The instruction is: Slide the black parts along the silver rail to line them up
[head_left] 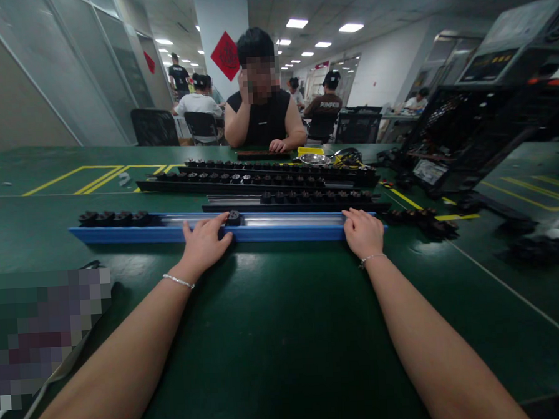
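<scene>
A long blue aluminium rail [285, 233] lies across the green table in front of me, its silver channel facing up. Several black round socket modules [123, 219] sit in its left end. One more black socket module [234, 218] stands alone in the channel near the middle. My left hand [205, 241] is closed over the rail's front wall, thumb outside, with the index fingertip at the left side of that lone module. Around the rail's right end my right hand [364, 231] is closed, fingers over the top edge.
Behind the blue rail lie black rails [259, 180] with several socket modules. Loose black modules [423, 222] rest off its right end. A black machine frame [444, 138] stands at the right. Across the table sits a person [265, 119], near a yellow tray [310, 150].
</scene>
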`<control>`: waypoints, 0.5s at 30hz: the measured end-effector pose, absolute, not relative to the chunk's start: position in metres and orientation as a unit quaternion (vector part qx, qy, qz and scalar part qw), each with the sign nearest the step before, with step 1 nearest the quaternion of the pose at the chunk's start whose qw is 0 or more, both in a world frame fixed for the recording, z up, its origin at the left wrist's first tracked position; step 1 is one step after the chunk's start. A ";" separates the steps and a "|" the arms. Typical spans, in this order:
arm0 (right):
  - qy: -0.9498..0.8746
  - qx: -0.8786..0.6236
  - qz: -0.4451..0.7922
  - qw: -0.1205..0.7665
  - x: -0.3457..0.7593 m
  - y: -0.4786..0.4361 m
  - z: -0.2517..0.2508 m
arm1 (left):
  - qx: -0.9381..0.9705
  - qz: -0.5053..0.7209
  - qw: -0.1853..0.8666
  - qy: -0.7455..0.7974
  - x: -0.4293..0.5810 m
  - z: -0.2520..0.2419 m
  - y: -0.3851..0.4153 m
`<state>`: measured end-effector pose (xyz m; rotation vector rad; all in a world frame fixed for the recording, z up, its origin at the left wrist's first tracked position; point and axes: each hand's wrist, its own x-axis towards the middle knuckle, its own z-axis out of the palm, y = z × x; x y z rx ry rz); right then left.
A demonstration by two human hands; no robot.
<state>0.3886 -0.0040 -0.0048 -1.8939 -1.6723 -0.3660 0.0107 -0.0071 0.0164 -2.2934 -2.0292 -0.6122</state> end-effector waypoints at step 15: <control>-0.632 -0.702 -0.141 0.295 0.391 -0.002 -0.007 | -0.743 -0.187 0.007 -0.643 0.015 0.018 -0.009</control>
